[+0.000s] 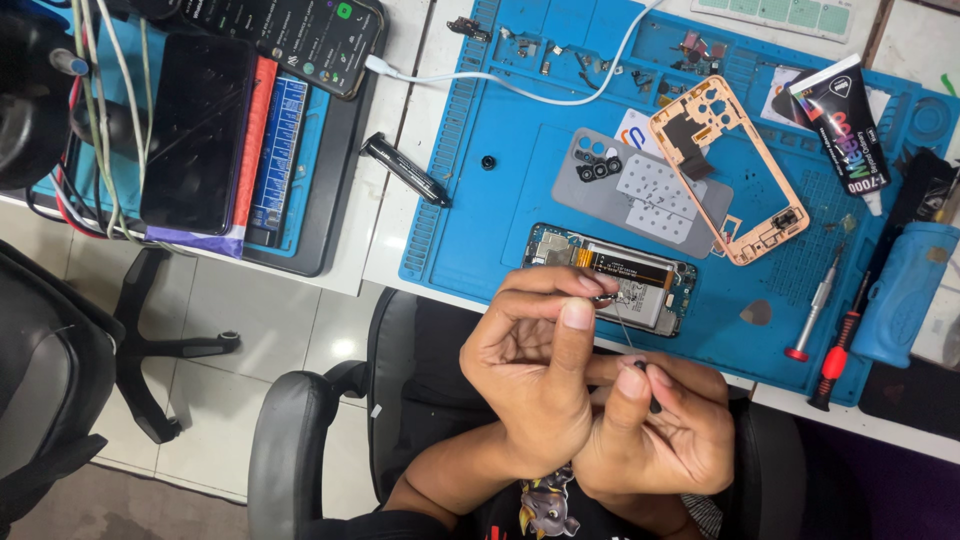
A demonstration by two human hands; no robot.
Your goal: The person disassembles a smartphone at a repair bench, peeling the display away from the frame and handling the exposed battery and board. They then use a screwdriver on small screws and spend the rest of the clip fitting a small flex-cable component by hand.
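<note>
- Left hand [530,375] and right hand [655,425] raised together near the desk [395,215] edge, each grip pinching an end of a thin wire [622,325].
- Wire hangs just before the opened phone [610,278] on the blue mat [500,200].
- Screwdrivers [830,335] lie right.

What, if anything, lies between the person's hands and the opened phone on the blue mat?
Nothing visible. The left hand and right hand pinch a thin wire just in front of the opened phone; only bare blue mat lies around it.
</note>
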